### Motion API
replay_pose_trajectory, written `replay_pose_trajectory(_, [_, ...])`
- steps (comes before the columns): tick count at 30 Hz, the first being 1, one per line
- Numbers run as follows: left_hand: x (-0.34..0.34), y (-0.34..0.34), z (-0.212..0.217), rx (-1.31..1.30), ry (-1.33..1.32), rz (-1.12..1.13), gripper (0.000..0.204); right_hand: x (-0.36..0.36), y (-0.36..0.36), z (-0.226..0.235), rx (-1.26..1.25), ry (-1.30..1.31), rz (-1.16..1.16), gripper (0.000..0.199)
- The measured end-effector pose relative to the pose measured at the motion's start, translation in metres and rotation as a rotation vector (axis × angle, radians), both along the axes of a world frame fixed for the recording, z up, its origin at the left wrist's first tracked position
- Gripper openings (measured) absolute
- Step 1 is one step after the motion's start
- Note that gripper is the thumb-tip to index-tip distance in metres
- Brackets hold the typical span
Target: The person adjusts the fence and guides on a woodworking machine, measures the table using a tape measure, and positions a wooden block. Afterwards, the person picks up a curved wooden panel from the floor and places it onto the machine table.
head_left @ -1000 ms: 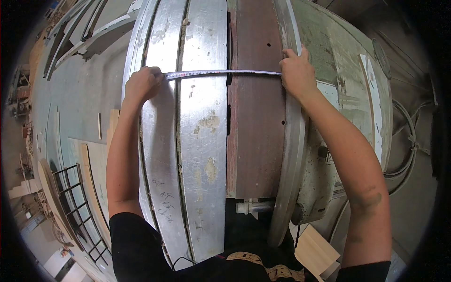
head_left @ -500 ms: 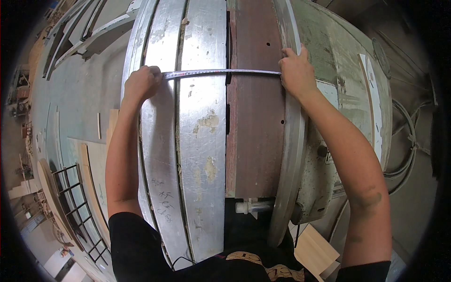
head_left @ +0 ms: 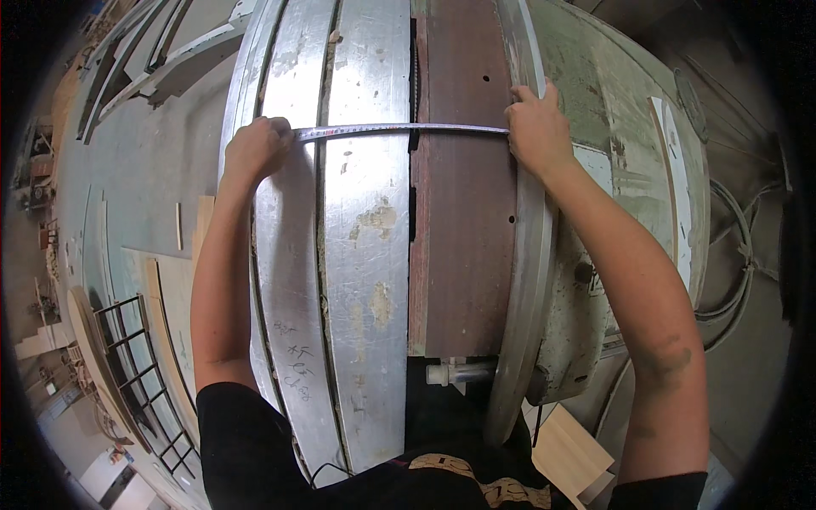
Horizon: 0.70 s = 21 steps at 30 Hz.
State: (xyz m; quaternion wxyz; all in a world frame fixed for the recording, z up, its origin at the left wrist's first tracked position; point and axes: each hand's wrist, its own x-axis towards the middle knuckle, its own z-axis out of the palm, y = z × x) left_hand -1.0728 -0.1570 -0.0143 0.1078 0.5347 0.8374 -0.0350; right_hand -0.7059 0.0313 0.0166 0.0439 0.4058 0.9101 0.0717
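A narrow pale tape measure blade (head_left: 382, 129) lies stretched crosswise over a silver metal machine table (head_left: 365, 280) and the reddish-brown strip (head_left: 463, 187) beside it. At its left end my left hand (head_left: 260, 150) is closed around the tape, hiding what lies within the fist. My right hand (head_left: 539, 127) grips the other end against the long metal fence (head_left: 529, 255), its fingers bent over the fence's top. Beneath the blade, a dark slot (head_left: 413, 187) runs between the silver table and the brown strip.
Right of the fence is a worn green machine surface (head_left: 578, 93) with a white-edged strip (head_left: 671, 183). Coiled cables (head_left: 738, 246) hang farther right. On the left stand a black metal grid (head_left: 144, 365) and several boards. A light wooden panel (head_left: 571, 455) sits low at right.
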Motion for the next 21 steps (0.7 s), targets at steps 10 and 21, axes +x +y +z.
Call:
replay_pose_trajectory(10, [0.0036,0.0014,0.0039,-0.011,0.018,0.019,0.023,-0.0009,0.0,-0.0004,-0.002,-0.015,-0.011,0.021])
replay_pose_trajectory(21, [0.0051,0.0025,0.0055,0.008,0.013,0.034,0.023,-0.0003,-0.0017,0.0012,0.062,-0.022,0.013,0.018])
